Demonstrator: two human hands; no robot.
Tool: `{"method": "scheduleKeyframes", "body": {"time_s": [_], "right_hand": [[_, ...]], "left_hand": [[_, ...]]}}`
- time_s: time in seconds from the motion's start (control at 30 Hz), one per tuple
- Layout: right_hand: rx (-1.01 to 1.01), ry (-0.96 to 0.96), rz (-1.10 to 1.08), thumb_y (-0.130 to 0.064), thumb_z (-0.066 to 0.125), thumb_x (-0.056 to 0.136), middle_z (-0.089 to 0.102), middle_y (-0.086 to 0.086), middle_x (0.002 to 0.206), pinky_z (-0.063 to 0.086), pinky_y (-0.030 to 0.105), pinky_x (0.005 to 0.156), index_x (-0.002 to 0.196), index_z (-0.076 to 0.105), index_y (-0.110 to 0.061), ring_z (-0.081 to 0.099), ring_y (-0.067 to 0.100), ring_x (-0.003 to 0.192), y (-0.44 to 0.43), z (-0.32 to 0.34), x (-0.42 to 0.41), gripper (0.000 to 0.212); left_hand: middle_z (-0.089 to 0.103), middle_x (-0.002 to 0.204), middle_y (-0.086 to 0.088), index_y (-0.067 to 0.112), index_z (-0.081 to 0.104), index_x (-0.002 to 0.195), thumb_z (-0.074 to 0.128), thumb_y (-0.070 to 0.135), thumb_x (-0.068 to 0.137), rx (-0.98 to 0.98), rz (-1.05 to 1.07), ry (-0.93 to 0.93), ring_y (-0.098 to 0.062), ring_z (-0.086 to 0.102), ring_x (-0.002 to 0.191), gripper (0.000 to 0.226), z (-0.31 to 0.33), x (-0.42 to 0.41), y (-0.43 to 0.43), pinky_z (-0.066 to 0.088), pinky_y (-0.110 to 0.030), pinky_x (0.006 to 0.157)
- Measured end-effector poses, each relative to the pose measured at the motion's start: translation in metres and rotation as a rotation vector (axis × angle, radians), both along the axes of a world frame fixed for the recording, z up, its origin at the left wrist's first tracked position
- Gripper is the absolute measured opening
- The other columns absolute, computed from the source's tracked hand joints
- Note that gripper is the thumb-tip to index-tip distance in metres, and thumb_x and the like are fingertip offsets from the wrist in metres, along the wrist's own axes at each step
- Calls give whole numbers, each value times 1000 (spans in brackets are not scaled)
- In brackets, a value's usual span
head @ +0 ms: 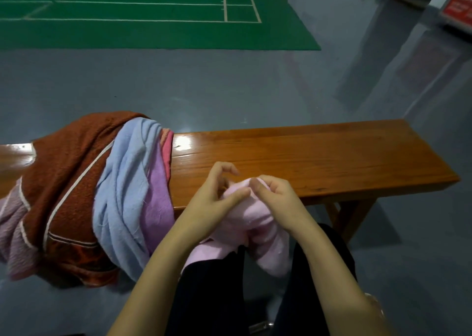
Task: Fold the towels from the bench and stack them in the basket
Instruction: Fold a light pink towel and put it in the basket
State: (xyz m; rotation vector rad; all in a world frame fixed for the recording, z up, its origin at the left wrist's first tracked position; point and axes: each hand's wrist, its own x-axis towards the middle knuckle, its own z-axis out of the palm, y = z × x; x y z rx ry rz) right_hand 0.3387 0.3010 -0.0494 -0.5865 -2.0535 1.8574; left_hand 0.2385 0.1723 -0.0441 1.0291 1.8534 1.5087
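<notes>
Beside the glossy wooden worktop [306, 157], both hands pinch the pink towel's [258, 223] top edge together, left hand [212, 195] touching right hand [275, 198], cloth hanging toward the lap.

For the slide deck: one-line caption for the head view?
Both hands pinch a pink towel beside piled towels on the bench.

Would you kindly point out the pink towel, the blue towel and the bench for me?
pink towel [258, 215]: head view, on the bunched cloth just below the hands.
blue towel [122, 182]: head view, on its draped middle folds.
bench [306, 157]: head view, on the bare wooden top.
</notes>
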Motion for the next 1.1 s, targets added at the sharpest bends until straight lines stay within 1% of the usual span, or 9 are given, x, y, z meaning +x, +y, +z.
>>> {"method": "scheduleKeyframes", "body": {"time_s": [0.13, 0.23, 0.3, 0.47, 0.63, 0.7, 0.83, 0.97, 1.1], "right_hand": [[-143, -44, 0, -42, 54, 91, 71, 19, 96, 48, 34, 80, 97, 72, -2, 64, 22, 87, 2, -2, 0, 44], [-41, -19, 12, -28, 62, 89, 71, 11, 92, 46, 28, 78, 94, 71, -6, 60, 10, 84, 3, 0, 0, 25], [51, -11, 31, -16, 70, 85, 66, -3, 89, 47, 20, 77, 91, 66, -12, 59, 3, 83, 3, 3, 1, 8], [93, 59, -6, -8, 63, 88, 64, -11, 74, 44, 15, 74, 74, 65, -19, 57, 1, 76, 1, 7, -2, 18], [221, 87, -173, -7, 58, 92, 54, -4, 80, 39, 12, 73, 68, 57, -24, 50, -1, 75, 2, 5, -4, 29], [209, 86, -245, -10, 55, 94, 51, -4, 72, 37, 11, 65, 69, 54, -18, 46, -1, 66, 4, 4, -4, 27], [122, 70, -327, -16, 53, 96, 45, 0, 66, 34, 13, 56, 73, 54, -9, 38, 3, 60, 8, 1, -2, 24], [77, 60, -358, -18, 58, 93, 54, -3, 68, 39, 11, 60, 77, 59, -11, 47, 0, 61, 8, 2, -2, 18], [64, 78, -153, -19, 65, 87, 61, -15, 62, 38, 8, 55, 95, 65, -20, 51, -6, 54, 4, 16, 0, 8]], "left_hand": [[59, 74, 19, 32, 53, 79, 67, 16, 86, -99, 115, 349, 2, 53, 69, 22, 1, -4, 1, 39, -12, 64], [57, 64, 12, 36, 48, 71, 66, 18, 87, -156, 177, 440, 4, 52, 65, 30, 0, -4, 0, 38, -11, 60], [61, 67, 12, 36, 50, 72, 65, 18, 88, -136, 166, 396, 8, 53, 66, 28, 5, -1, -1, 38, -9, 61], [58, 73, 13, 24, 56, 81, 65, 7, 84, -130, 115, 451, 7, 51, 70, 19, 7, -5, -2, 37, -8, 63], [62, 80, 2, 15, 61, 84, 63, -3, 71, -222, 273, 521, -14, 55, 70, 22, -4, -20, -13, 44, -25, 68], [60, 73, 2, 12, 63, 83, 65, -4, 71, -263, 359, 534, -19, 56, 68, 20, -6, -30, -23, 38, -23, 64], [67, 70, 4, 16, 71, 82, 66, 12, 78, -304, 427, 440, -11, 61, 65, 8, -8, -49, -45, 41, -23, 64], [66, 67, 27, 31, 70, 79, 65, 16, 87, -210, 405, 323, 14, 57, 68, 18, -8, -55, -54, 45, -11, 70], [53, 61, 9, 10, 61, 70, 57, 28, 88, -103, 314, 256, 3, 43, 61, 25, 5, -40, -40, 37, -16, 59]]}}
